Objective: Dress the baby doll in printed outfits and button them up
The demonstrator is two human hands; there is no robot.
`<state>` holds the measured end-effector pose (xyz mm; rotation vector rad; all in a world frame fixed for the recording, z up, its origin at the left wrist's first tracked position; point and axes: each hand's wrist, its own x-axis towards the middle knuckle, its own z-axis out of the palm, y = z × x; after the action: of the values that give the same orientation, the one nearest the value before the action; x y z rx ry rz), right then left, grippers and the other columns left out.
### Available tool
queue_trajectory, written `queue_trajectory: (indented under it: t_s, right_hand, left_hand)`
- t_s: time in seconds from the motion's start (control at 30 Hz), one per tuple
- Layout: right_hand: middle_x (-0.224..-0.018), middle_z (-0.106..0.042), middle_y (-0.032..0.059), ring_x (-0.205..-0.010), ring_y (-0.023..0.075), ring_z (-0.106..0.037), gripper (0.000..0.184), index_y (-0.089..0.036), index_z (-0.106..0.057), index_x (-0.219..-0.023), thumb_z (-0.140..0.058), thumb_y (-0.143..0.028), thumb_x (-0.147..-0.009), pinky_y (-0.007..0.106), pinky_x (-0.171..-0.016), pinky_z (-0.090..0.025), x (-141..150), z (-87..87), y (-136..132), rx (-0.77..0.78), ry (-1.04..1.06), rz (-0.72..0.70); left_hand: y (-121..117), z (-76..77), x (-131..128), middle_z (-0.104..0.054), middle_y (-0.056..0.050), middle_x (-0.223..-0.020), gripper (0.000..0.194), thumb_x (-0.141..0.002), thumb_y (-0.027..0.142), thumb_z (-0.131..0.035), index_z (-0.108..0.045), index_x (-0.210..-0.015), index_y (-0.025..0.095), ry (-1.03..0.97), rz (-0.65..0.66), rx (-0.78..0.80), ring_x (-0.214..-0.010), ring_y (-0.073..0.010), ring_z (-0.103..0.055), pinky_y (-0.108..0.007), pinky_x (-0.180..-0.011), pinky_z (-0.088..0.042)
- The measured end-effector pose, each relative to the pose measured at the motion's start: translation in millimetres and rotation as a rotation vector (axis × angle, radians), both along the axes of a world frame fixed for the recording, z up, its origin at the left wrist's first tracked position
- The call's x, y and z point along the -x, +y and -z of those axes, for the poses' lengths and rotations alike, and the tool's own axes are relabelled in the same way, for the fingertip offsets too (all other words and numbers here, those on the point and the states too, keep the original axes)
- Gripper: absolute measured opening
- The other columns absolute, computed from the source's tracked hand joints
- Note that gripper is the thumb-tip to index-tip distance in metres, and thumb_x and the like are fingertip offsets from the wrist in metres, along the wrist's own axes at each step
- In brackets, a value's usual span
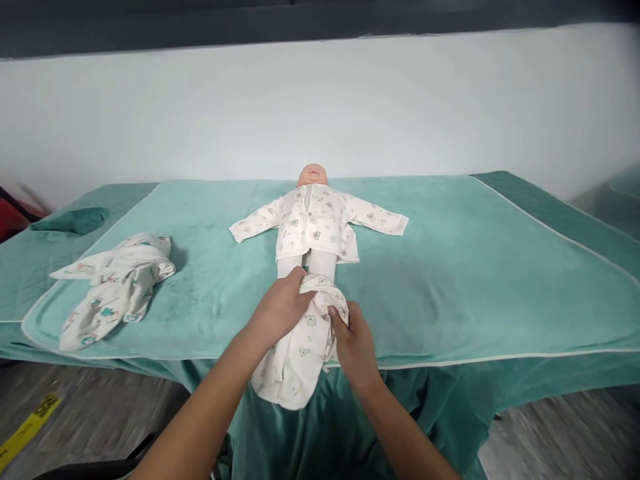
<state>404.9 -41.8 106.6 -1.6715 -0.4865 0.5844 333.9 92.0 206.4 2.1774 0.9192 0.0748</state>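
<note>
Pinching the gathered upper end of the pants (303, 370) with fingers of left hand (283, 305) and right hand (357, 345), one each side. Seeing long axis run roughly in line with the doll's legs (323, 265), then over near edge of the worktop (450, 293). Gripping nearer the shirt (313, 227) with left.

The feet of the baby doll (313, 175) are hidden by the printed baby pants (293, 377) and the hands, and whether arms lie inside the sleeves of the printed shirt (325, 220) cannot be told. Some fingers of the left hand (285, 305) and the right hand (357, 347) are concealed by cloth. The full shape of the crumpled printed garment (125, 277) is lost in its folds. The yellow floor tape (27, 432) is cropped at the left, its lettering blurred. A red object (10, 221), also cropped there, cannot be identified.
</note>
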Motion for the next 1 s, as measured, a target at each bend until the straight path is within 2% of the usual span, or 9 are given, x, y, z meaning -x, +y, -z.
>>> queue_trajectory:
  t_s: [0.13, 0.23, 0.3, 0.43, 0.53, 0.63, 0.8, 0.9, 1.0]
  right_hand:
    - [-0.090, -0.067, 0.0030, -0.081, 0.0198, -0.060, 0.030, -0.021, -0.060, -0.100, -0.060, -0.048, -0.087, 0.030, -0.070, -0.048, -18.0, -10.4, 4.1, -0.228, 0.194, 0.011]
    - [-0.080, -0.061, -0.0012, -0.072, 0.0160, -0.053, 0.023, -0.021, -0.057, -0.093, -0.062, -0.041, -0.085, 0.027, -0.064, -0.044, -36.6, -14.9, 8.7, -0.270, 0.131, 0.030]
    - [-0.077, -0.058, -0.0023, -0.071, 0.0158, -0.051, 0.020, -0.022, -0.055, -0.089, -0.061, -0.040, -0.084, 0.027, -0.064, -0.042, -48.5, -15.1, 14.6, -0.240, 0.023, 0.068]
    - [-0.084, -0.061, 0.0000, -0.081, 0.0190, -0.054, 0.020, -0.021, -0.055, -0.090, -0.056, -0.040, -0.086, 0.031, -0.074, -0.043, -73.1, -15.2, 34.8, -0.188, -0.241, 0.129]
    - [-0.081, -0.060, -0.0003, -0.078, 0.0191, -0.053, 0.022, -0.022, -0.053, -0.088, -0.053, -0.044, -0.087, 0.031, -0.072, -0.042, -97.2, -20.6, 53.8, -0.164, -0.358, 0.136]
    - [-0.081, -0.061, 0.0001, -0.076, 0.0193, -0.052, 0.024, -0.023, -0.051, -0.086, -0.052, -0.047, -0.087, 0.031, -0.069, -0.041, -125.4, -27.5, 71.2, -0.116, -0.419, 0.145]
    - [-0.084, -0.063, 0.0024, -0.076, 0.0211, -0.053, 0.025, -0.023, -0.052, -0.087, -0.049, -0.048, -0.087, 0.033, -0.071, -0.039, -163.6, -26.2, 88.3, -0.023, -0.483, 0.053]
    - [-0.082, -0.063, 0.0028, -0.075, 0.0213, -0.051, 0.021, -0.023, -0.052, -0.088, -0.045, -0.043, -0.086, 0.032, -0.069, -0.038, -174.3, -18.3, 93.9, -0.014, -0.535, 0.040]
    - [-0.085, -0.063, 0.0033, -0.078, 0.0214, -0.051, 0.020, -0.023, -0.053, -0.089, -0.043, -0.040, -0.086, 0.031, -0.071, -0.038, -180.2, -10.6, 99.6, -0.040, -0.549, 0.095]
  left_hand:
    - [6.4, -15.7, 15.0, -0.069, -0.003, -0.107, 0.030, -0.082, 0.039, -0.067, -0.060, -0.107, 0.024, -0.121, 0.088, 0.458, -0.097, -0.0255, -0.067, -0.031, -0.075, -0.049]
    - [15.5, -23.3, 20.2, -0.068, -0.004, -0.117, 0.048, -0.074, 0.037, -0.077, -0.060, -0.118, 0.025, -0.105, 0.226, 0.700, -0.106, -0.0265, -0.066, -0.032, -0.083, -0.051]
    - [21.4, -24.1, 13.7, -0.068, -0.004, -0.115, 0.041, -0.075, 0.037, -0.076, -0.063, -0.111, 0.023, -0.156, 0.202, 0.635, -0.105, -0.0259, -0.065, -0.032, -0.084, -0.051]
    - [26.2, -20.7, -19.6, -0.068, -0.002, -0.098, 0.017, -0.079, 0.030, -0.067, -0.062, -0.092, 0.020, -0.367, -0.058, 0.293, -0.093, -0.0218, -0.064, -0.030, -0.079, -0.047]
    - [26.2, -19.9, -47.7, -0.066, 0.000, -0.088, 0.008, -0.077, 0.023, -0.063, -0.059, -0.083, 0.019, -0.463, -0.156, 0.085, -0.088, -0.0195, -0.061, -0.029, -0.078, -0.045]
    - [26.9, -22.9, -66.5, -0.063, 0.001, -0.082, 0.009, -0.075, 0.022, -0.062, -0.056, -0.081, 0.020, -0.517, -0.218, 0.067, -0.084, -0.0187, -0.059, -0.029, -0.076, -0.044]
    - [31.3, -24.3, -80.9, -0.062, 0.000, -0.082, 0.012, -0.076, 0.028, -0.062, -0.053, -0.076, 0.020, -0.384, -0.137, 0.110, -0.082, -0.0204, -0.060, -0.030, -0.071, -0.042]
    - [39.7, -16.8, -90.7, -0.066, -0.003, -0.089, 0.006, -0.080, 0.025, -0.057, -0.056, -0.085, 0.021, -0.304, -0.105, -0.111, -0.088, -0.0236, -0.061, -0.032, -0.074, -0.042]
    - [50.3, -5.9, -101.9, -0.067, -0.006, -0.094, 0.022, -0.083, 0.017, -0.047, -0.056, -0.102, 0.023, -0.241, -0.131, -0.345, -0.092, -0.0267, -0.062, -0.034, -0.076, -0.041]
